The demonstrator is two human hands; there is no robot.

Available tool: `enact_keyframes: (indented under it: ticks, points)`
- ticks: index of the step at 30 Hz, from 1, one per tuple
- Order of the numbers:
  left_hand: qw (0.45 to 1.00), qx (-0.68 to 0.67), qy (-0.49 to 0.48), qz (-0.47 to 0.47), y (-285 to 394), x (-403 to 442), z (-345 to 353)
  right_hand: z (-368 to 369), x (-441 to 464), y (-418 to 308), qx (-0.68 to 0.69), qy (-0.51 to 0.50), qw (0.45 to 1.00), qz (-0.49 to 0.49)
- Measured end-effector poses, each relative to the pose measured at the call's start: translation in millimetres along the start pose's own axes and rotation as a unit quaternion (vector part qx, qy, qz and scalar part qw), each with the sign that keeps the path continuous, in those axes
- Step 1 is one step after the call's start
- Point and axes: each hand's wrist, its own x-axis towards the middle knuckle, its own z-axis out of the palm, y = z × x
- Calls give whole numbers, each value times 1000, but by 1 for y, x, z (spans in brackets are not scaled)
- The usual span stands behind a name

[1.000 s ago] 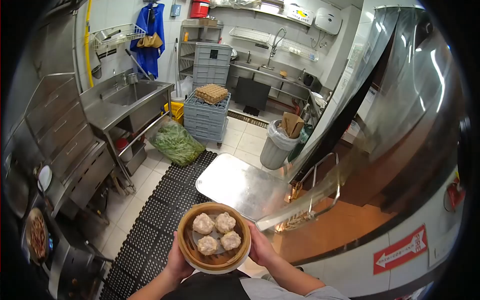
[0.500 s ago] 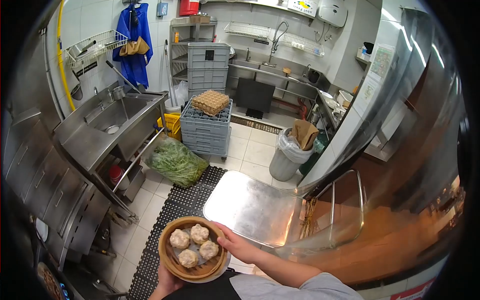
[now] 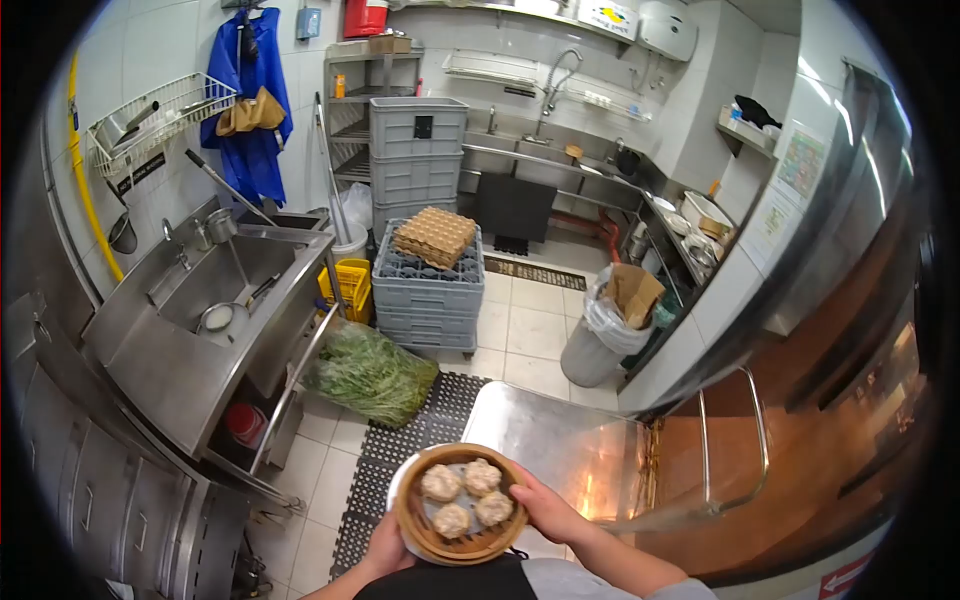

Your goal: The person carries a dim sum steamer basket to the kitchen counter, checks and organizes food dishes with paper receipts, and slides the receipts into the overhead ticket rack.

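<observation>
A round bamboo steamer (image 3: 408, 528) is held in front of my body, with several pale dumplings (image 3: 451, 519) on a liner inside. Beneath it, the rim of a white plate (image 3: 393, 487) shows on the left. My left hand (image 3: 386, 550) grips the lower left side, its fingers partly hidden under the plate and steamer. On the right side my right hand (image 3: 550, 510) is closed around the edge, with the thumb at the bamboo rim. The steamer sits roughly level in both hands.
A steel-topped surface (image 3: 560, 435) lies ahead to the right, beside a metal rail (image 3: 760, 440). A bag of greens (image 3: 375, 375) rests near the black floor mat (image 3: 400, 450). Further off stand stacked crates (image 3: 425, 300), a lined bin (image 3: 590, 355) and a steel sink (image 3: 190, 330) at left.
My view has shifted, and the crates and bag of greens look nearer. The steamer sits further right and lower in view, with more plate rim showing. Both hands keep their hold.
</observation>
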Motion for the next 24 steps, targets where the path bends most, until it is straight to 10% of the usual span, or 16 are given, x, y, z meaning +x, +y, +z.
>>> enact_keyframes:
  ticks: [7, 9, 17, 24]
  points:
    - [994, 33, -11, -106, 53, 59, -33, 27, 34, -11, 80, 71, 994, 3]
    - [993, 6, -11, -120, 69, 63, -27, 25, 33, -6, -131, 141, 979, -64]
    - [995, 30, -39, -88, 70, 103, -57, 8, 25, 12, -248, 282, 926, -38]
    - [995, 86, -9, -52, 76, 114, -66, -6, -3, 10, 101, 321, 940, -54]
